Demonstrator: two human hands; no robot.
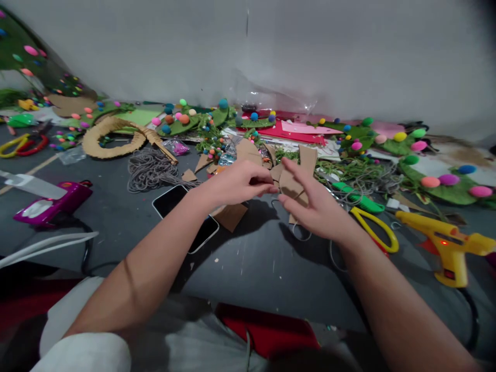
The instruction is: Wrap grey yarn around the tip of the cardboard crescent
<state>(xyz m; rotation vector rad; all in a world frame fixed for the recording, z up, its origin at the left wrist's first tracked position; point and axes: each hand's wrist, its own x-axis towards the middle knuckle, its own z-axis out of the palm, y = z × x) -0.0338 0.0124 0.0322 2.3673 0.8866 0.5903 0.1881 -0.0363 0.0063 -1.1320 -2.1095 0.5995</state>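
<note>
My left hand (238,183) is above the table with its fingers curled and the fingertips pressed together; whatever they hold is too small to make out. Facing it, my right hand (315,206) has thumb and fingers apart. Below my right hand, a thin grey cord (302,237) loops on the table. Cardboard scraps (232,217) lie under and behind both hands. Partly covered by my left forearm is a white-edged phone (168,201) with a dark screen. Beside my right wrist are yellow-handled scissors (377,227) and a green-handled tool (358,196).
A yellow glue gun (451,243) with a lit red light stands at right, a purple one (54,204) at left. Behind are a grey cord bundle (151,168), a cord-wrapped ring (112,147) and green felt pieces with pompoms (445,181). More scissors (27,144) lie far left.
</note>
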